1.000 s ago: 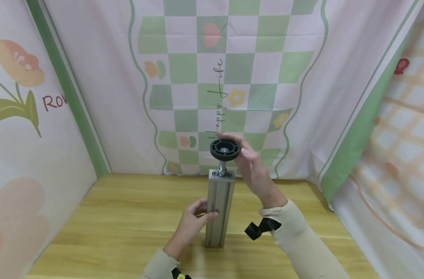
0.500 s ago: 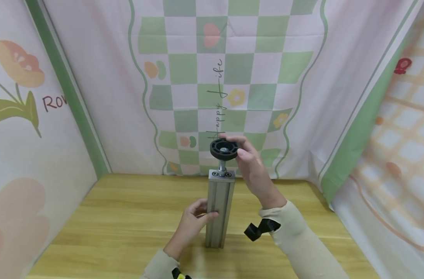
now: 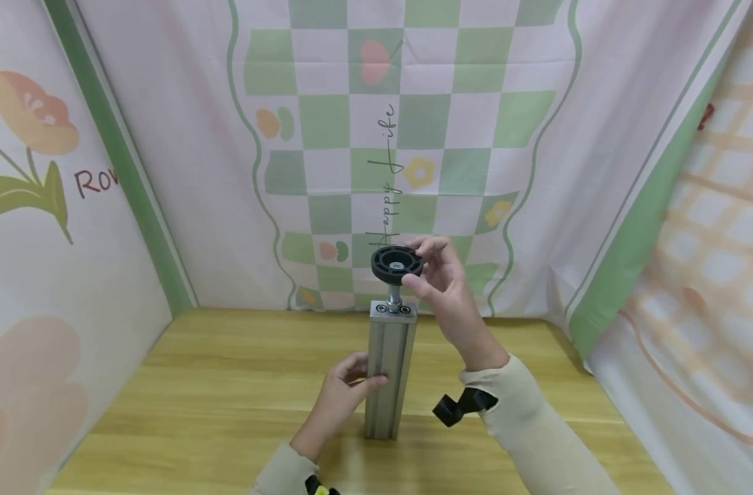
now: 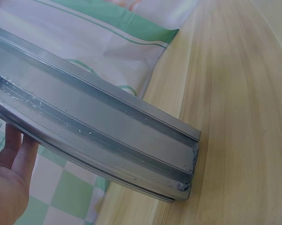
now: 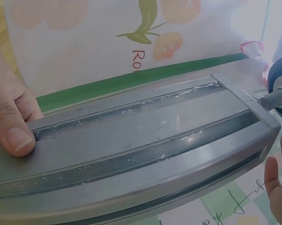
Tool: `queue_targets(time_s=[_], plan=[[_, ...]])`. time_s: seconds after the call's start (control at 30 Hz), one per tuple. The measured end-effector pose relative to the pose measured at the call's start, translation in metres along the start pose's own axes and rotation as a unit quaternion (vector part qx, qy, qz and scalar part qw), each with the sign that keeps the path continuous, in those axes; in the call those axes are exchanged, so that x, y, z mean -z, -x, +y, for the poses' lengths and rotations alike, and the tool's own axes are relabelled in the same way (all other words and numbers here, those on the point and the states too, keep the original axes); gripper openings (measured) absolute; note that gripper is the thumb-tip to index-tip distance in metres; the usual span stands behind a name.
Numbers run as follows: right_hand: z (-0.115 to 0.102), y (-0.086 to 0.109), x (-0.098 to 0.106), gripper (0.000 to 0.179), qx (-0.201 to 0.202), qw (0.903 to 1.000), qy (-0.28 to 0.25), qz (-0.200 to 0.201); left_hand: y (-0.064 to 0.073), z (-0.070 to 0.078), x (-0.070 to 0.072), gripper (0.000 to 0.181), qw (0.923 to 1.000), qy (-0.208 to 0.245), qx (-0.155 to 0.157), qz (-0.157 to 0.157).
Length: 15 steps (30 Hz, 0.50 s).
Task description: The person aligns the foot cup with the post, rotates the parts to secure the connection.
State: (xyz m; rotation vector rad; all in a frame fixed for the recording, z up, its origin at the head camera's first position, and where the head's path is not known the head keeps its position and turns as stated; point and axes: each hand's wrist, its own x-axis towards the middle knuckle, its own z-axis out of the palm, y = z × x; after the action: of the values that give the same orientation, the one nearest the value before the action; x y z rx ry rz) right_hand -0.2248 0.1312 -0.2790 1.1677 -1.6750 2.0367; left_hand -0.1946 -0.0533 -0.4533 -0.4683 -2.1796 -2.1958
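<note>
An aluminium extrusion profile (image 3: 390, 350) stands upright on the wooden table, its lower end on the boards in the left wrist view. My left hand (image 3: 344, 393) grips it partway up, thumb (image 5: 19, 138) across one face. Bolted to the top is an end plate (image 3: 393, 317), from which a threaded stem (image 3: 393, 295) rises. A black round levelling foot (image 3: 380, 273) with slots in its face crowns the stem. At the foot's right side, my right hand (image 3: 455, 302) pinches the rim, thumb in front and fingers behind.
The wooden table (image 3: 240, 385) spreads around the profile. Behind it hangs a green-and-white checked curtain (image 3: 326, 117), with printed cloths on the left (image 3: 48, 268) and right (image 3: 716, 275). Small black camera mounts sit on both wrists, the right mount (image 3: 465, 405) showing fully.
The right thumb has moved left onto the front of the levelling foot's rim, while its fingers have drawn back to the right. The left hand and profile have stayed put.
</note>
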Motion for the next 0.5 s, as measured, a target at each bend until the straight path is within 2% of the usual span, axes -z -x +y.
queue_targets(time_s=[0.23, 0.33, 0.4, 0.5], plan=[[-0.0001, -0.0013, -0.0028, 0.051, 0.044, 0.9970, 0.063, 0.007, -0.0005, -0.0010, 0.0006, 0.041, 1.0000, 0.002, -0.002, 0.000], [0.0014, 0.0002, -0.0029, 0.057, 0.058, 0.9958, 0.072, 0.001, -0.0008, -0.0018, 0.0006, 0.040, 1.0000, 0.002, -0.004, 0.001], [0.0028, 0.0012, -0.0021, 0.056, 0.056, 0.9960, 0.068, -0.007, -0.0009, -0.0021, 0.0005, 0.040, 1.0000, 0.004, -0.005, 0.001], [0.0034, 0.0005, -0.0018, 0.045, 0.034, 0.9978, 0.042, -0.039, -0.0006, -0.0026, 0.0005, 0.039, 1.0000, 0.004, -0.006, 0.003]])
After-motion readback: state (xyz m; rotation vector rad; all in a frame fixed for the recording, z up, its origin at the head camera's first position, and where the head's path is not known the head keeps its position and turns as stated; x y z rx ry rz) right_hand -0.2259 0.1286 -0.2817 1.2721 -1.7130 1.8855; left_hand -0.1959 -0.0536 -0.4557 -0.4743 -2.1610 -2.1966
